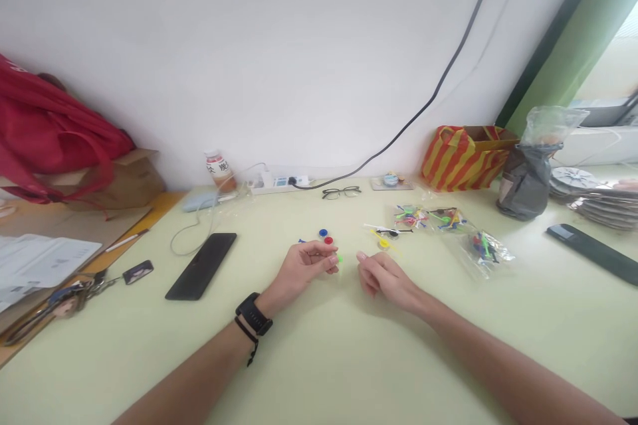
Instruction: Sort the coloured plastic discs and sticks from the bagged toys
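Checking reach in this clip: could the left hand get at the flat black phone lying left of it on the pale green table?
Probably yes. The flat black phone lies on bare pale green table just left of the left hand, with nothing between them, though the fingers seem to pinch a small green piece.

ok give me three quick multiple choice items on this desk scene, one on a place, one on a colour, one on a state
1. Where does the flat black phone lie?
A. left of the left hand
B. between the hands
C. in the striped bag

2. What colour is the small piece pinched by the left hand?
A. green
B. white
C. black

3. How is the right hand?
A. loosely curled, nothing seen in it
B. gripping the thin black-framed glasses
C. flat, palm up

Answers: A, the phone lies left of that hand; A, the green piece shows at the fingertips; A, the glasses lie apart by the wall.
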`<state>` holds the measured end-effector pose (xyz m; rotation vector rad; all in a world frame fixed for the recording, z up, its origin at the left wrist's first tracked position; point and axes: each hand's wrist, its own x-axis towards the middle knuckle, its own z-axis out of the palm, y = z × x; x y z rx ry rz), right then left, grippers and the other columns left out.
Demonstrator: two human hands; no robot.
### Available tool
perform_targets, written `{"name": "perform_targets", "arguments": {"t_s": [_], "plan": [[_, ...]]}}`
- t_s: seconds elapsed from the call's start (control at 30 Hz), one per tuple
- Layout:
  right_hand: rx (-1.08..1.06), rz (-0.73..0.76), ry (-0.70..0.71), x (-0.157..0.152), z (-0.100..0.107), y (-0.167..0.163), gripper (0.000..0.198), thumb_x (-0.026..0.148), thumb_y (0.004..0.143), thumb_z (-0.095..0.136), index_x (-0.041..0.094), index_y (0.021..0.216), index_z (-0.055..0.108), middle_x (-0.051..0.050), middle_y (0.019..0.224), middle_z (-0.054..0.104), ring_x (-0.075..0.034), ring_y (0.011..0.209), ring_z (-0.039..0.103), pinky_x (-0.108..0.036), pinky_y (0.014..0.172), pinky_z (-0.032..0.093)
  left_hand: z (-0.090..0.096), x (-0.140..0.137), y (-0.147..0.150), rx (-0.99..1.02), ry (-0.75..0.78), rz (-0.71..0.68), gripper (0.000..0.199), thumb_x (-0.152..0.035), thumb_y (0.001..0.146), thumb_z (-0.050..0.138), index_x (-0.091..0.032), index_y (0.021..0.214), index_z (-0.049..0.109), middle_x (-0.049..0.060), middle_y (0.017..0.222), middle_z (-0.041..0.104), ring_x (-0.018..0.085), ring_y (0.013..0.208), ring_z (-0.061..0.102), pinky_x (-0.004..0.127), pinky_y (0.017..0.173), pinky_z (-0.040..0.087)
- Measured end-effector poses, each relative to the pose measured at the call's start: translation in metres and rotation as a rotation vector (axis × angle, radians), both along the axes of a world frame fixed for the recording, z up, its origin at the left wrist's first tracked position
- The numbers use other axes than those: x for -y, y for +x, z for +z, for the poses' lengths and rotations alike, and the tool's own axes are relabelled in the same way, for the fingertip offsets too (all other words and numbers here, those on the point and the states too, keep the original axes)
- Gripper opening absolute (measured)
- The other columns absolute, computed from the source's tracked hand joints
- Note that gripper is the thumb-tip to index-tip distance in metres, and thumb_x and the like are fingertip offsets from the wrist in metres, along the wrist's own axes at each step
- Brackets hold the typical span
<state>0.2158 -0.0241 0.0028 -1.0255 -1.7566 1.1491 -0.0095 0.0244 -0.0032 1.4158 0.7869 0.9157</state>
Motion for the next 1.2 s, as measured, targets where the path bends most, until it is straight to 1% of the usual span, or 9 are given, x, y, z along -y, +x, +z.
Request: {"name": "perform_targets", "arguments": {"t_s": [0.07, 0.13, 0.23, 0.33, 0.67, 0.87, 1.03, 1.1, 1.2], "plan": [[-0.047, 0.012, -0.013, -0.001, 0.001, 0.001, 0.066, 0.057, 0.107, 0.035, 0.022, 0.051, 0.035, 0.002, 0.051, 0.040, -0.013, 0.051, 0.041, -0.029, 0.057, 0.041, -0.001, 0.000, 0.000, 0.013, -0.002, -0.008, 0.031, -0.036, 0.085, 0.084, -0.014, 0.106, 0.076, 0.005, 0.086, 0.076, 0.015, 0.077, 0.072, 0.032, 0.079, 0.061], [-0.050, -0.026, 0.030, -0.002, 0.003, 0.001, 0.059, 0.057, 0.105, 0.043, 0.022, 0.058, 0.043, 0.002, 0.057, 0.046, -0.013, 0.056, 0.044, -0.029, 0.059, 0.041, -0.001, 0.000, 0.000, 0.027, 0.002, -0.014, 0.030, -0.035, 0.085, 0.084, -0.014, 0.105, 0.076, 0.004, 0.086, 0.076, 0.015, 0.078, 0.072, 0.031, 0.080, 0.061], [-0.031, -0.056, 0.052, -0.003, 0.005, 0.000, 0.036, 0.053, 0.100, 0.057, 0.021, 0.082, 0.056, 0.001, 0.074, 0.056, -0.015, 0.068, 0.052, -0.028, 0.064, 0.044, -0.002, 0.001, 0.000, 0.037, -0.002, -0.024, 0.030, -0.033, 0.084, 0.085, -0.014, 0.105, 0.075, 0.005, 0.089, 0.077, 0.016, 0.082, 0.073, 0.031, 0.083, 0.061], [-0.052, -0.053, 0.022, -0.002, 0.003, -0.003, 0.027, 0.049, 0.099, 0.062, 0.023, 0.105, 0.056, 0.000, 0.086, 0.062, -0.015, 0.074, 0.056, -0.028, 0.068, 0.047, -0.003, 0.002, 0.000, 0.026, -0.020, -0.060, 0.030, -0.030, 0.081, 0.087, -0.015, 0.104, 0.075, 0.006, 0.094, 0.079, 0.018, 0.090, 0.075, 0.032, 0.087, 0.060], [-0.017, -0.011, 0.045, -0.003, -0.002, -0.005, 0.020, 0.042, 0.101, 0.058, 0.022, 0.098, 0.061, -0.002, 0.088, 0.068, -0.017, 0.081, 0.064, -0.029, 0.072, 0.050, 0.002, 0.009, 0.003, -0.060, 0.055, -0.115, 0.040, -0.031, 0.078, 0.090, -0.017, 0.111, 0.073, 0.008, 0.103, 0.079, 0.022, 0.096, 0.077, 0.036, 0.092, 0.061], [0.064, -0.260, 0.264, -0.005, 0.005, 0.004, 0.017, 0.037, 0.102, 0.056, 0.022, 0.097, 0.063, -0.003, 0.087, 0.067, -0.018, 0.077, 0.061, -0.032, 0.073, 0.049, 0.006, 0.007, 0.006, -0.085, 0.212, 0.123, 0.038, -0.037, 0.088, 0.078, -0.019, 0.120, 0.067, 0.010, 0.110, 0.076, 0.023, 0.101, 0.074, 0.039, 0.095, 0.060], [0.117, -0.417, 0.529, -0.003, 0.011, 0.011, 0.013, 0.030, 0.103, 0.052, 0.023, 0.100, 0.062, -0.002, 0.082, 0.061, -0.018, 0.073, 0.054, -0.032, 0.072, 0.045, 0.005, -0.008, -0.006, -0.368, 0.480, 0.404, 0.018, -0.031, 0.092, 0.071, -0.022, 0.108, 0.070, 0.006, 0.111, 0.075, 0.023, 0.103, 0.071, 0.041, 0.093, 0.057], [0.188, -0.404, 0.550, -0.003, 0.008, 0.011, 0.011, 0.027, 0.103, 0.052, 0.022, 0.098, 0.061, -0.003, 0.082, 0.062, -0.018, 0.073, 0.054, -0.033, 0.073, 0.045, 0.001, -0.014, -0.011, -0.475, 0.537, 0.477, 0.016, -0.028, 0.092, 0.069, -0.023, 0.107, 0.071, 0.005, 0.114, 0.074, 0.025, 0.109, 0.067, 0.044, 0.096, 0.054], [0.459, -0.216, 0.441, -0.005, -0.002, 0.008, 0.015, 0.020, 0.099, 0.051, 0.022, 0.087, 0.059, -0.004, 0.082, 0.065, -0.019, 0.076, 0.056, -0.034, 0.074, 0.042, -0.005, -0.018, -0.014, -0.601, 0.568, 0.507, 0.015, -0.023, 0.091, 0.068, -0.024, 0.105, 0.072, 0.004, 0.114, 0.073, 0.026, 0.111, 0.064, 0.046, 0.100, 0.051]]}}
